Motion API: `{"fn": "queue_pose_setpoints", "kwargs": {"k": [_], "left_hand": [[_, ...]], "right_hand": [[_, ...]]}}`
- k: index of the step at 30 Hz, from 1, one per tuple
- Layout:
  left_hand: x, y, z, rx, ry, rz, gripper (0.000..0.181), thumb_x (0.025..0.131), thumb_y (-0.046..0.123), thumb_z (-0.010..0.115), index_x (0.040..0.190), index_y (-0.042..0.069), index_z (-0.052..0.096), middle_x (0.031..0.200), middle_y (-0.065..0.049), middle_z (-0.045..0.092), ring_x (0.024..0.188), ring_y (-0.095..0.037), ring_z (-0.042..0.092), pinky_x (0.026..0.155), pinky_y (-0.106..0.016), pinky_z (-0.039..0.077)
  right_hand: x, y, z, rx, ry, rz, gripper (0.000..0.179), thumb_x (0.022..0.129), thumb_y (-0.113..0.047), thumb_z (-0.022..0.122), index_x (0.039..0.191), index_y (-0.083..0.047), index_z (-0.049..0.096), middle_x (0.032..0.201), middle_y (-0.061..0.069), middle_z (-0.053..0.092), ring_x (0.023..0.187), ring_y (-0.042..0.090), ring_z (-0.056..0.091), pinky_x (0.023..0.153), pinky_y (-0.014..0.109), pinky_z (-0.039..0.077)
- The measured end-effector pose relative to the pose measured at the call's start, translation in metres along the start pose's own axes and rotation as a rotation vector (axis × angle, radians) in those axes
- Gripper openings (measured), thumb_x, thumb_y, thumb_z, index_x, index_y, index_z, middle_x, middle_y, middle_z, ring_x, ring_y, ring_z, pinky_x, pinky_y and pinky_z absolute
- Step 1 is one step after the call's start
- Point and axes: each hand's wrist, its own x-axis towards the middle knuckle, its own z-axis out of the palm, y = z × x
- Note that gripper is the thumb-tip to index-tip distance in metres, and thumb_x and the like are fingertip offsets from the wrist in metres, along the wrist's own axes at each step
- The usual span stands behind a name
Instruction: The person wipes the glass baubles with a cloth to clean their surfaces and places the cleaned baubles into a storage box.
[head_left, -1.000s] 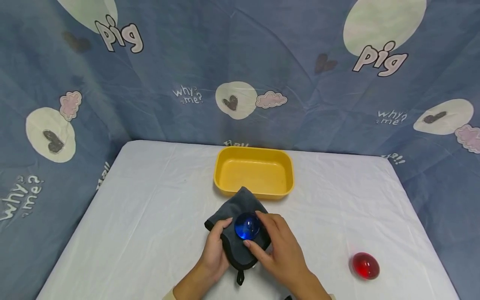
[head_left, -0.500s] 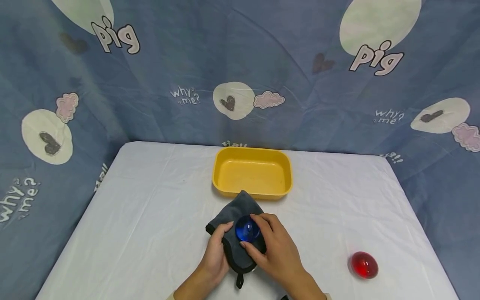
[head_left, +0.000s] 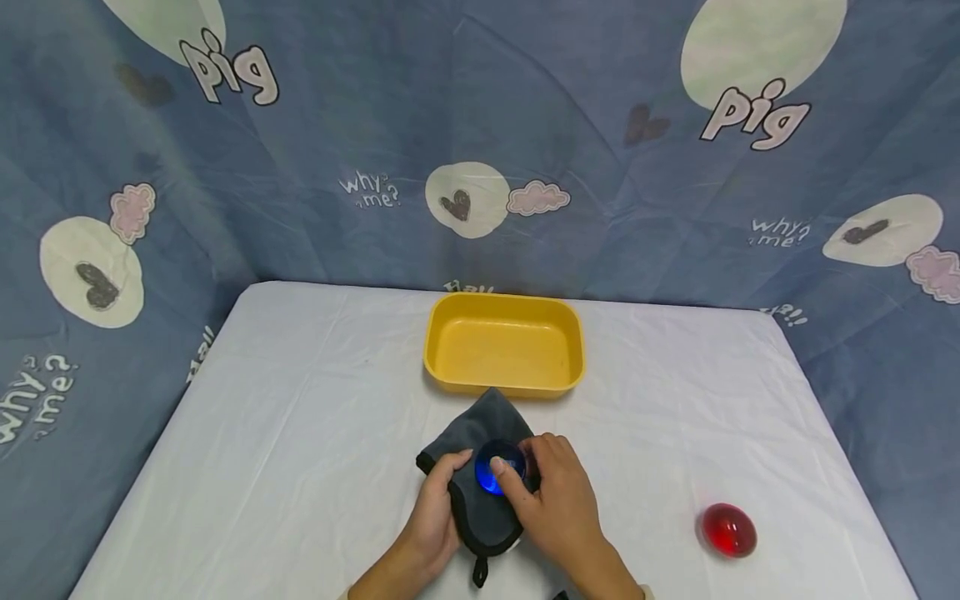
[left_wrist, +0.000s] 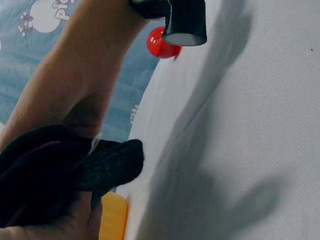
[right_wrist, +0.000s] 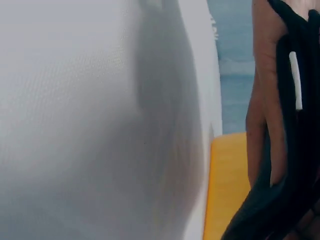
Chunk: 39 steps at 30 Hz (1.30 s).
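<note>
Blue printed backdrop [head_left: 300, 133]: hangs beyond both hands and along the sides; carries pale ovals, pink clouds, hearts and the lettering "pig" and "why me?".
White table cover [head_left: 645, 400]: lies below and around both hands; extends past them to the foot of the backdrop.
Yellow tray [head_left: 502, 346]: sits directly ahead of the hands on the table cover; rectangular, rounded corners, long side facing the hands.
Dark grey cloth [head_left: 480, 425]: held between the two hands; black edging; one corner points forward and overlaps the near rim of the tray in the head view — contact cannot be told.
Right hand [head_left: 558, 500]: grasps the blue ball; thumb laid over the top, fingers bent at the far right side, against the cloth.
Left hand [head_left: 435, 508]: grips the left side of the cloth; thumb on the upper face, just beside the blue ball.
Red ball [head_left: 727, 531]: rests on the table cover, well apart to the right of the right hand; glossy, translucent.
Blue ball [head_left: 487, 473]: on the cloth, between the two thumbs — partly covered by the right thumb.
Black loop [head_left: 480, 572]: projects from the near end of the cloth, between the wrists.
</note>
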Motion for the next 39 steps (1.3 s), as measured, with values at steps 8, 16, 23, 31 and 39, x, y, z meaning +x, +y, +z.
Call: {"fn": "queue_pose_setpoints", "kwargs": {"k": [8, 16, 23, 31, 39], "left_hand": [[0.003, 0.006, -0.002, 0.009, -0.010, 0.029, 0.069, 0.109, 0.036, 0.032, 0.163, -0.003, 0.013, 0.168, -0.024, 0.023, 0.149, -0.030, 0.034, 0.121, -0.043, 0.034], [0.003, 0.009, -0.003, -0.009, -0.008, 0.041, 0.070, 0.109, 0.034, 0.032, 0.164, -0.001, 0.010, 0.170, -0.024, 0.017, 0.153, -0.034, 0.026, 0.123, -0.046, 0.029], [0.001, 0.006, -0.002, -0.018, -0.050, 0.031, 0.068, 0.110, 0.034, 0.030, 0.164, -0.002, 0.012, 0.168, -0.024, 0.022, 0.149, -0.030, 0.035, 0.119, -0.043, 0.037], [0.001, 0.006, -0.004, -0.036, -0.035, 0.046, 0.066, 0.110, 0.034, 0.033, 0.162, -0.003, 0.018, 0.162, -0.020, 0.037, 0.139, -0.022, 0.048, 0.114, -0.039, 0.044], [-0.001, 0.004, -0.002, 0.007, -0.025, 0.002, 0.070, 0.110, 0.037, 0.033, 0.162, -0.005, 0.016, 0.163, -0.025, 0.034, 0.141, -0.028, 0.046, 0.114, -0.043, 0.044]], "right_hand": [[0.001, 0.001, -0.005, -0.028, -0.068, -0.077, 0.053, 0.095, -0.051, 0.075, 0.124, -0.007, 0.070, 0.100, -0.003, 0.066, 0.095, 0.013, 0.055, 0.081, 0.034, 0.055], [0.001, 0.000, -0.013, -0.078, -0.093, -0.242, 0.068, 0.097, -0.053, 0.071, 0.152, -0.017, 0.054, 0.137, 0.003, 0.062, 0.115, 0.020, 0.058, 0.096, 0.043, 0.053], [0.005, -0.001, -0.014, -0.035, -0.099, -0.285, 0.057, 0.098, -0.044, 0.075, 0.144, -0.013, 0.061, 0.139, 0.002, 0.061, 0.113, 0.019, 0.057, 0.096, 0.039, 0.053], [0.010, -0.001, -0.013, -0.019, -0.068, -0.142, 0.051, 0.092, -0.046, 0.080, 0.124, -0.009, 0.069, 0.112, -0.002, 0.071, 0.101, 0.013, 0.056, 0.085, 0.035, 0.057], [0.010, -0.004, -0.009, -0.062, -0.030, 0.016, 0.035, 0.099, -0.044, 0.071, 0.098, -0.010, 0.076, 0.093, -0.005, 0.060, 0.092, 0.013, 0.047, 0.076, 0.033, 0.052]]}}
